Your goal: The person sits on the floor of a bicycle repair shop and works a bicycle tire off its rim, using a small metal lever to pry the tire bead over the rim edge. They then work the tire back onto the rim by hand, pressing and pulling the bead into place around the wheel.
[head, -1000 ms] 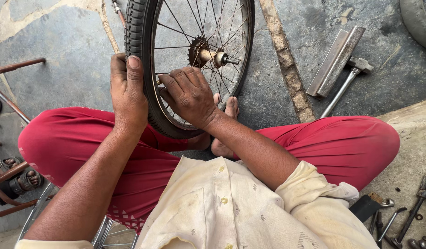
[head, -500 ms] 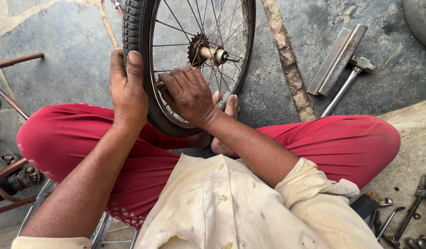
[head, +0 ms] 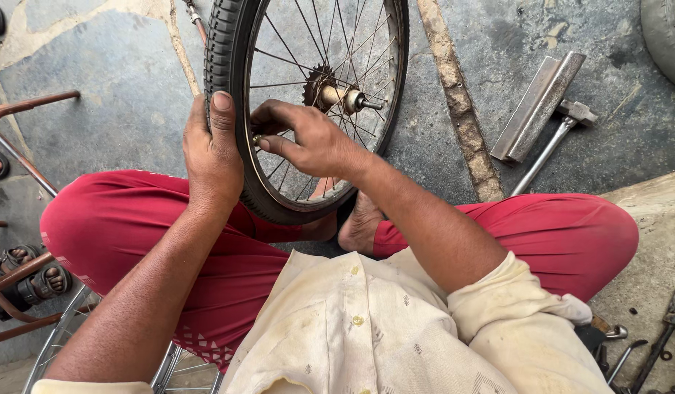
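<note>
Two hands work one bicycle wheel point(head: 308, 109) standing upright between the red-trousered knees: the left hand point(head: 212, 157) clamps the tyre, the right hand point(head: 308, 142) pinches at the rim, now reaching further among the spokes than earlier. One hammer point(head: 553, 142) and one metal bar point(head: 538, 106) lie on the floor.

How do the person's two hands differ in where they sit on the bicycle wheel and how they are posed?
The left hand wraps the outside of the black tyre, fingers laid flat up along the tread. The right hand reaches inside the wheel, fingers curled and pinching at the rim among the spokes. The left hand shows its back straight on; the right is turned sideways. Both are bare and touch the same wheel, side by side.
</note>
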